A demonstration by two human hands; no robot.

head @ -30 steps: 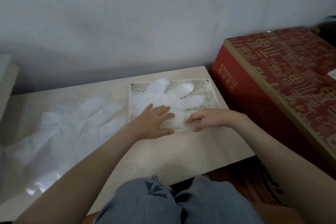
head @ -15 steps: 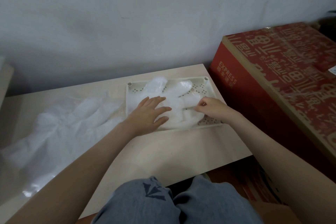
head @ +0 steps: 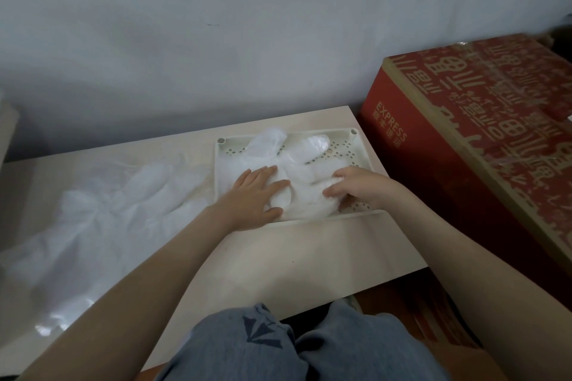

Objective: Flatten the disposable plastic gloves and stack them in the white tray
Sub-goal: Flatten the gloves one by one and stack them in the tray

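A white perforated tray (head: 360,147) sits at the back right of the pale table. A clear plastic glove (head: 305,164) lies in it, fingers pointing away from me. My left hand (head: 255,195) lies flat on the glove's left part with fingers spread. My right hand (head: 359,185) rests on the glove's right side with fingers curled down onto the plastic. More clear gloves (head: 102,216) lie spread in a loose pile on the table to the left of the tray.
A large red cardboard box (head: 476,139) stands right against the table's right side. A grey wall runs behind the table (head: 309,257). My knees in blue jeans (head: 278,346) are under the near edge.
My right hand has slid from the tray's near edge to the glove's right side. My left hand has shifted slightly away from me on the glove.
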